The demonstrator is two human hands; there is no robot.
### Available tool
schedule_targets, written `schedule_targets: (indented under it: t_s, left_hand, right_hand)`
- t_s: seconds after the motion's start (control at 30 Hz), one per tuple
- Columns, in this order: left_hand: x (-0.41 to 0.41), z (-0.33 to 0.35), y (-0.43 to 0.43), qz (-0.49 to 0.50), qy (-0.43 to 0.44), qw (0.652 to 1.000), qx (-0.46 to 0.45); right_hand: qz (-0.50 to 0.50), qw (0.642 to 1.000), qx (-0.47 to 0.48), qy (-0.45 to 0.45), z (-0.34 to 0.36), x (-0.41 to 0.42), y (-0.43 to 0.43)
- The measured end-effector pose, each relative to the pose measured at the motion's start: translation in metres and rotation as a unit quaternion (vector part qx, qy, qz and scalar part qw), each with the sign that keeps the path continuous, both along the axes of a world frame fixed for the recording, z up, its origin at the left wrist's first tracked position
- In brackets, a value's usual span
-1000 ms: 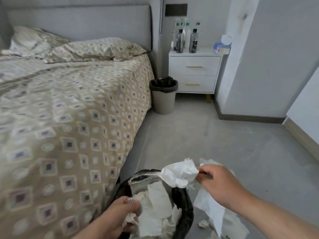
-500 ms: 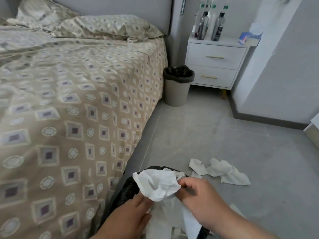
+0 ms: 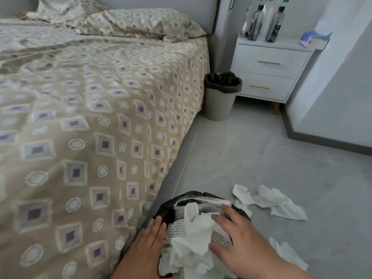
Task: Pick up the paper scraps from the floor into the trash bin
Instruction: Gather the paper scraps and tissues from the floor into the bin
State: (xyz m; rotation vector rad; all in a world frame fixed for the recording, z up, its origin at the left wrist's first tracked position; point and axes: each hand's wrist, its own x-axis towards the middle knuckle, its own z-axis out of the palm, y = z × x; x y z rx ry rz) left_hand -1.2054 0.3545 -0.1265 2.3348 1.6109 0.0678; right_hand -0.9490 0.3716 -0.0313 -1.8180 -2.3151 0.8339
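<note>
A black-lined trash bin (image 3: 167,208) stands at the bottom centre beside the bed, stuffed with crumpled white paper (image 3: 193,238) and a printed sheet. My left hand (image 3: 149,244) lies flat on the bin's left rim, fingers extended. My right hand (image 3: 237,240) is spread over the paper in the bin, pressing on it with fingers apart. White paper scraps (image 3: 271,200) lie on the grey floor to the right of the bin. Another scrap (image 3: 289,254) lies near my right forearm.
A bed (image 3: 80,117) with a patterned beige cover fills the left side. A second lined bin (image 3: 221,97) stands at the bed's far corner beside a white nightstand (image 3: 269,71) carrying bottles. A grey wall corner (image 3: 322,117) juts in at the right.
My right hand has let go of the crumpled white paper into the bin and now presses on it with spread fingers. My left hand moved onto the bin's left rim. The view tilted down.
</note>
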Motion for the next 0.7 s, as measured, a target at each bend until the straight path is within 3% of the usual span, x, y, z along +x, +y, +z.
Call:
schedule_targets:
  t_s: [0.13, 0.23, 0.33, 0.4, 0.47, 0.53, 0.63, 0.7]
  left_hand:
    - [-0.002, -0.01, -0.001, 0.003, -0.005, 1.0, -0.004]
    - [-0.002, -0.008, -0.001, 0.015, -0.013, 0.999, -0.05]
    - [-0.003, -0.007, -0.006, 0.03, -0.016, 0.995, -0.09]
    - [-0.007, -0.001, -0.007, 0.03, 0.001, 0.995, -0.1]
    - [-0.008, 0.014, -0.008, 0.024, 0.001, 0.997, -0.079]
    - [-0.001, 0.026, -0.007, 0.051, -0.034, 0.998, 0.019]
    - [0.014, 0.065, -0.01, 0.036, -0.127, 0.99, 0.051]
    - [0.037, 0.097, -0.01, -0.027, -0.153, 0.985, 0.078]
  right_hand:
    - [-0.001, 0.987, -0.155, -0.036, -0.026, -0.032, -0.007]
    - [-0.025, 0.979, -0.202, -0.032, -0.049, -0.04, -0.003]
    - [0.03, 0.978, -0.192, -0.07, -0.076, -0.053, -0.004]
    - [0.006, 0.977, -0.206, -0.06, -0.088, -0.056, -0.004]
    - [-0.013, 0.975, -0.213, -0.068, -0.089, -0.05, -0.003]
    - [0.017, 0.973, -0.21, -0.09, -0.073, -0.041, 0.0]
    - [0.077, 0.984, -0.121, -0.103, -0.013, -0.022, -0.003]
    - [0.097, 0.989, -0.04, -0.102, 0.024, 0.004, -0.014]
